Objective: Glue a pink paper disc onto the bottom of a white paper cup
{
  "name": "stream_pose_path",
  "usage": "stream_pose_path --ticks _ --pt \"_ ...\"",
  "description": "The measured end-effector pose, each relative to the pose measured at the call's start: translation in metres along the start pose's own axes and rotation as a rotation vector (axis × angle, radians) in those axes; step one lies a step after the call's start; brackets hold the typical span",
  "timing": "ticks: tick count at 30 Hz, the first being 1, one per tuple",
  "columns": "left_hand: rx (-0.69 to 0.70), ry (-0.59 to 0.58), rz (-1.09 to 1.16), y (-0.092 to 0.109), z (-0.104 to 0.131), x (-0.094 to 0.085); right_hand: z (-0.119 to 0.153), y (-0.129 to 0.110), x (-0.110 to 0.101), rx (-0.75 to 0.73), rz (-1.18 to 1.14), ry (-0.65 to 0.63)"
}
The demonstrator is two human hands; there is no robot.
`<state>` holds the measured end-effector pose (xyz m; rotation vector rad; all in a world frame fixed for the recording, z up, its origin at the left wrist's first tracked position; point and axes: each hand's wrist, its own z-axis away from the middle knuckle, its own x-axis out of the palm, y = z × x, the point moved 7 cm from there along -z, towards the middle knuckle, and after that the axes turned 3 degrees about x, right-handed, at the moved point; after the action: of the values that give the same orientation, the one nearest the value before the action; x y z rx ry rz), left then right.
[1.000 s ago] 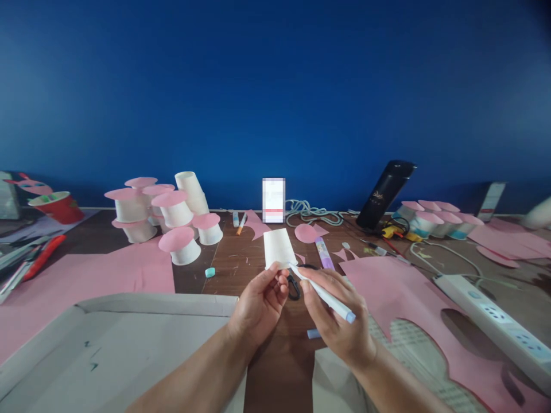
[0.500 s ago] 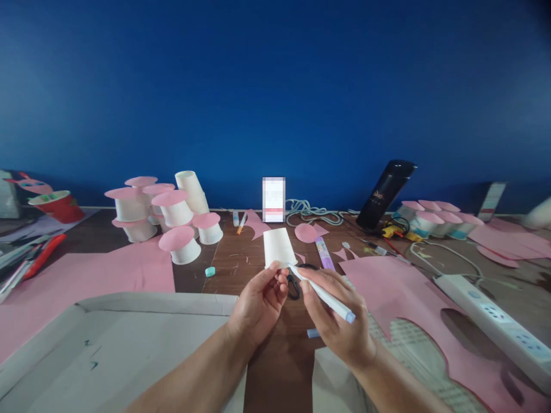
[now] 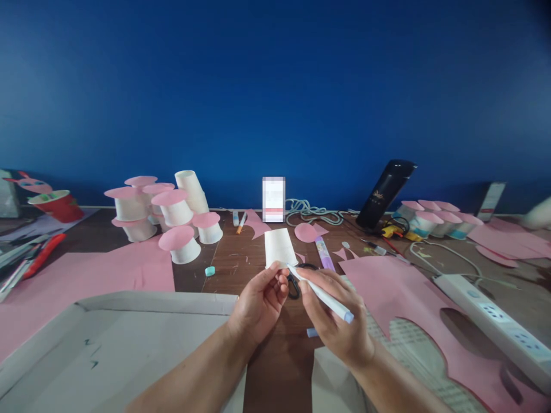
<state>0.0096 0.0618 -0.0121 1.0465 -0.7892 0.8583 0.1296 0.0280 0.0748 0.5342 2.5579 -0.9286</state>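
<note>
Between the fingertips of my left hand [image 3: 260, 304] is the rim of a white paper cup [image 3: 279, 246], its narrower end pointing away from me. My right hand [image 3: 338, 312] grips a white marker with a light blue end [image 3: 325, 298], its tip against or very near the cup's rim. Just beyond my hands lie black-handled scissors [image 3: 294, 287], partly hidden. A small blue marker cap [image 3: 312, 332] rests on the table by my right hand.
Paper cups topped with pink discs [image 3: 172, 213] stand at left, more [image 3: 443, 221] at back right. Pink paper sheets [image 3: 387, 281] flank me. A power strip [image 3: 495, 321], a leaning black flask [image 3: 385, 192], a glue stick [image 3: 324, 254] and a cardboard tray [image 3: 142, 355] lie around.
The cup has shifted very slightly to the right in my left fingers. My right hand and the marker have barely moved.
</note>
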Motion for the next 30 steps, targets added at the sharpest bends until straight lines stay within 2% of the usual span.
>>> stream_pose_path --ticks 24,30 --pt "-0.012 0.024 0.001 -0.001 -0.005 -0.005 0.000 0.011 0.007 0.039 0.005 -0.015" --pt "-0.015 -0.042 0.016 0.002 -0.007 -0.003 -0.002 0.013 0.011 -0.005 -0.021 -0.018"
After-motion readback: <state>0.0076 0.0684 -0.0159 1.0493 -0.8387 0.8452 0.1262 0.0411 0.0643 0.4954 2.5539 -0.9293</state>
